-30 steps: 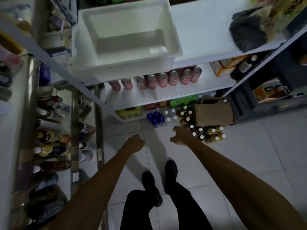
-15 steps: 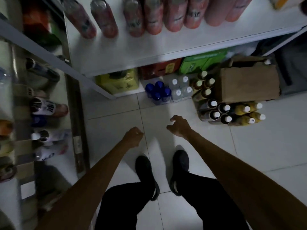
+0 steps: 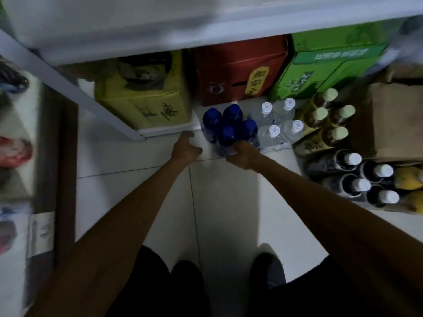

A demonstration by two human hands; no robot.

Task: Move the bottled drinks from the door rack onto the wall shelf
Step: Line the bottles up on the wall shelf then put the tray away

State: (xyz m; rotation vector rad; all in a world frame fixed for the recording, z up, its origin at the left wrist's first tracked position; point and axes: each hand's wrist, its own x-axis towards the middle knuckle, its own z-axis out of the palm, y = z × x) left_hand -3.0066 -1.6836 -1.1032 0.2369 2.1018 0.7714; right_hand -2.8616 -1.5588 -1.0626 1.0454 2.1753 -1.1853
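4 blue-cap bottles (image 3: 226, 129) stand packed tight on floor (image 3: 137, 161). R hand (image 3: 242, 155) touches them; can't tell if it grips. L hand (image 3: 185, 146) loose, holds nothing, just beside.

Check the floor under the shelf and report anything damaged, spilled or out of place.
The yellow cardboard carton under the white shelf has a ragged dark hole torn in its top, unlike the intact red cardboard carton beside it. No spill shows on the pale floor tiles. Blur hides finer damage.
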